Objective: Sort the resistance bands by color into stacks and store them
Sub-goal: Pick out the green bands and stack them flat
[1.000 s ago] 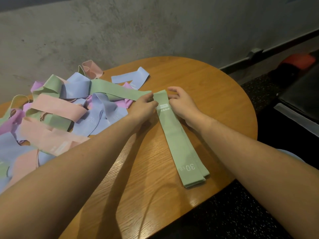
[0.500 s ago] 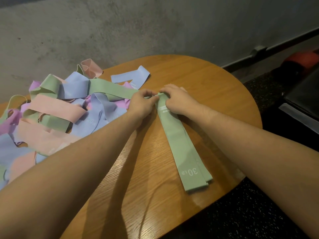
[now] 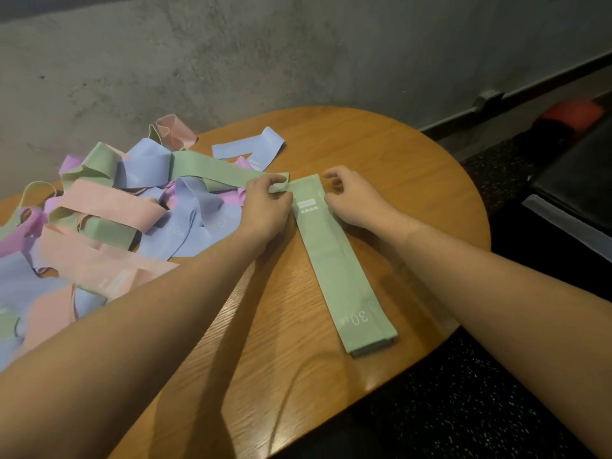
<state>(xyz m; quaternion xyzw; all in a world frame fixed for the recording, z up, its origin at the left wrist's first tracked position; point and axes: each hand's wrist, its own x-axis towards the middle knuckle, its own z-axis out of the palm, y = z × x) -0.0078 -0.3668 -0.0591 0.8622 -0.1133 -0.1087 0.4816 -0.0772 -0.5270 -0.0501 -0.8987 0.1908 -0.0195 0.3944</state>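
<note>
A: Obs. — your left hand [image 3: 265, 207] pinches the end of a loose green band [image 3: 212, 173] that trails back into the mixed pile [image 3: 109, 223]. Your right hand [image 3: 351, 200] sits at the right edge of the green stack [image 3: 334, 260], fingers curled; whether they actually catch the edge I cannot tell.

B: What is hidden from you?

A: The stack's layers, except at its near end, where lower edges peek out. The pile's left part is cut off by the frame, and your left forearm covers its near side.

B: Edges and room?

A: The stack's near end lies close to the tabletop [image 3: 397, 154] rim. Bare wood shows beyond your right hand, toward the wall [image 3: 298, 44], and nearer you between your forearms.
</note>
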